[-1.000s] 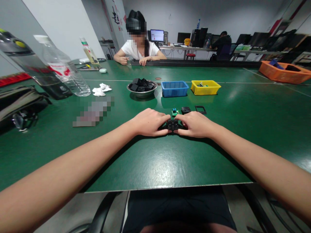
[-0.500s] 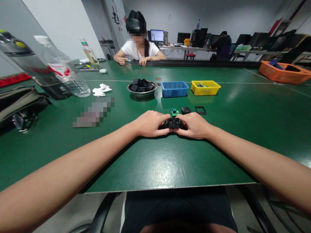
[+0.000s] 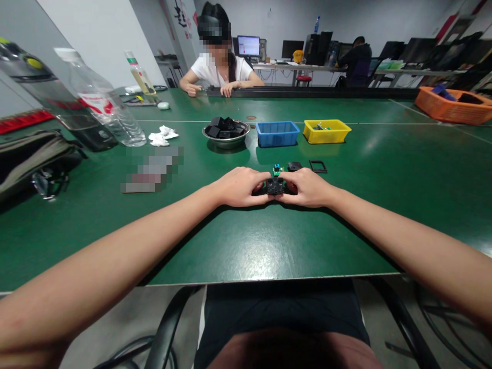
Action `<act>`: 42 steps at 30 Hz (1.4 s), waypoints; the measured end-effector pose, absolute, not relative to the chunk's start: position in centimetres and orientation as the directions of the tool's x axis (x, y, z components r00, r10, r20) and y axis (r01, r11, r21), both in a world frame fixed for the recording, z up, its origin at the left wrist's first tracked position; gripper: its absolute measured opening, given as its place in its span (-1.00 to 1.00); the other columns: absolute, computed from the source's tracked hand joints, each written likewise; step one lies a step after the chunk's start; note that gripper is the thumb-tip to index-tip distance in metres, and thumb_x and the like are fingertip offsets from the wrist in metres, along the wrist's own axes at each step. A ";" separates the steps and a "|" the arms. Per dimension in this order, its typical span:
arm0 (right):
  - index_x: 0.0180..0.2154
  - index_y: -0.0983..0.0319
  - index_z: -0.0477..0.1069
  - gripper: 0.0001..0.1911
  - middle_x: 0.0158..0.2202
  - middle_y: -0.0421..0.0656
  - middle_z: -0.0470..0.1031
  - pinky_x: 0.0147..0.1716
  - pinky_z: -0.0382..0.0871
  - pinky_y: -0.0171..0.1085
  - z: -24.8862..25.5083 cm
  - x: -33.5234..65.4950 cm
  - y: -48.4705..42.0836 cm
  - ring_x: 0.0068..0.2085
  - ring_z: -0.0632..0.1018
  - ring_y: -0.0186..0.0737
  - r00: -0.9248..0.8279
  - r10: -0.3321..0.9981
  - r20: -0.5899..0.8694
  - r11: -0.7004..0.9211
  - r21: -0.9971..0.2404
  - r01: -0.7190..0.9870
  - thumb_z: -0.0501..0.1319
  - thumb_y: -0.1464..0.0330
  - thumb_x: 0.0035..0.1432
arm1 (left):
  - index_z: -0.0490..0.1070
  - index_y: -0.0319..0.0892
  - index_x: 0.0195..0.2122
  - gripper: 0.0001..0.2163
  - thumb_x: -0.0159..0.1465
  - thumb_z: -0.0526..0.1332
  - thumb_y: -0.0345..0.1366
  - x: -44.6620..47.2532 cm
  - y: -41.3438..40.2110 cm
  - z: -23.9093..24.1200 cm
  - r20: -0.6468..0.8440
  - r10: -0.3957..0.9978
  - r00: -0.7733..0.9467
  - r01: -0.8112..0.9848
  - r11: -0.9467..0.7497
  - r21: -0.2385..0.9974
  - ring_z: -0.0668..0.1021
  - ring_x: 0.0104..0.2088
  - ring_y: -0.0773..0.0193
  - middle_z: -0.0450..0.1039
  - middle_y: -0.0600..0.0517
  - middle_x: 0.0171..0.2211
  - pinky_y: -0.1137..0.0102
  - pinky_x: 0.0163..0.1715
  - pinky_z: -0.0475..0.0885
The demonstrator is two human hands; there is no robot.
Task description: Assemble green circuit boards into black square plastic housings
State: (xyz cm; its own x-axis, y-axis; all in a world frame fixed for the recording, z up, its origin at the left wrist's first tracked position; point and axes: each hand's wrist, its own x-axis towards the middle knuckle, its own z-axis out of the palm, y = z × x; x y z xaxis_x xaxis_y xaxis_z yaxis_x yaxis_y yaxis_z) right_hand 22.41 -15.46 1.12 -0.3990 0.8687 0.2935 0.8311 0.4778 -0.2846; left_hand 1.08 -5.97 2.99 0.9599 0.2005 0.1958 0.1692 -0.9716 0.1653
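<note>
Under right hand [image 3: 307, 187], black part [image 3: 275, 186] lies partly hidden.

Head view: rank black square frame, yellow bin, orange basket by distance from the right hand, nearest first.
From the right hand, which grips the black part with the left hand:
1. black square frame, just beyond its knuckles.
2. yellow bin, farther back, right of the blue bin.
3. orange basket, far back at the right.

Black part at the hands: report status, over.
Left hand and right hand both pinch the black part. Circuit board close behind it; black cap and black frame farther right, on the green table.
</note>
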 end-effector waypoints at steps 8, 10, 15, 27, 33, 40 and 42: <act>-0.37 0.23 0.39 -0.71 -0.56 -0.25 0.37 -0.45 0.03 -0.31 1.1 22.5 -15.2 -0.56 0.25 -0.36 -0.401 0.864 0.303 0.491 -0.334 0.805 0.27 0.14 0.21 | 0.27 -0.12 -0.42 -0.74 0.30 0.17 -0.08 1.0 -5.9 2.9 0.192 0.219 0.957 0.186 -0.967 0.176 0.42 -0.57 0.29 0.39 0.10 -0.56 0.41 -0.51 0.13; -0.38 0.23 0.38 -0.69 -0.56 -0.25 0.36 -0.45 0.03 -0.32 1.1 22.6 -15.2 -0.56 0.23 -0.37 -0.398 0.863 0.312 0.494 -0.348 0.797 0.28 0.13 0.20 | 0.27 -0.12 -0.42 -0.74 0.31 0.17 -0.08 1.0 -5.9 2.9 0.191 0.223 0.956 0.189 -0.965 0.180 0.42 -0.57 0.29 0.40 0.09 -0.56 0.41 -0.51 0.13; -0.36 0.24 0.39 -0.69 -0.55 -0.26 0.35 -0.45 0.06 -0.34 1.0 22.6 -15.1 -0.54 0.24 -0.38 -0.386 0.854 0.349 0.507 -0.390 0.768 0.27 0.12 0.19 | 0.27 -0.13 -0.41 -0.72 0.32 0.17 -0.06 1.0 -5.8 2.8 0.194 0.226 0.955 0.188 -0.963 0.195 0.44 -0.55 0.28 0.40 0.09 -0.55 0.41 -0.50 0.15; -0.30 0.26 0.42 -0.70 -0.56 -0.29 0.31 -0.43 0.07 -0.35 1.2 22.5 -15.3 -0.54 0.27 -0.37 -0.382 0.875 0.299 0.480 -0.416 0.773 0.27 0.13 0.20 | 0.33 -0.14 -0.36 -0.72 0.32 0.15 -0.03 1.0 -5.8 2.8 0.195 0.230 0.953 0.198 -0.965 0.173 0.46 -0.53 0.26 0.44 0.07 -0.53 0.40 -0.49 0.18; -0.29 0.25 0.44 -0.71 -0.55 -0.29 0.32 -0.42 0.06 -0.33 1.3 22.5 -15.4 -0.53 0.25 -0.37 -0.382 0.876 0.295 0.478 -0.425 0.769 0.28 0.14 0.21 | 0.33 -0.14 -0.37 -0.72 0.32 0.15 -0.04 1.0 -5.8 2.8 0.196 0.227 0.954 0.192 -0.965 0.180 0.46 -0.53 0.27 0.44 0.07 -0.53 0.40 -0.50 0.18; -0.31 0.26 0.42 -0.70 -0.56 -0.30 0.31 -0.42 0.05 -0.34 1.5 22.4 -15.4 -0.53 0.25 -0.38 -0.386 0.873 0.299 0.483 -0.422 0.767 0.29 0.14 0.22 | 0.28 -0.13 -0.40 -0.72 0.33 0.16 -0.04 0.9 -5.8 2.9 0.206 0.227 0.952 0.190 -0.964 0.187 0.42 -0.56 0.30 0.40 0.10 -0.55 0.41 -0.51 0.15; -0.31 0.26 0.43 -0.71 -0.56 -0.30 0.30 -0.42 0.06 -0.35 1.5 22.4 -15.4 -0.54 0.25 -0.39 -0.388 0.871 0.301 0.487 -0.423 0.764 0.29 0.15 0.21 | 0.29 -0.13 -0.39 -0.72 0.33 0.16 -0.04 0.9 -5.8 2.9 0.204 0.227 0.952 0.191 -0.965 0.183 0.43 -0.56 0.29 0.40 0.10 -0.55 0.41 -0.51 0.16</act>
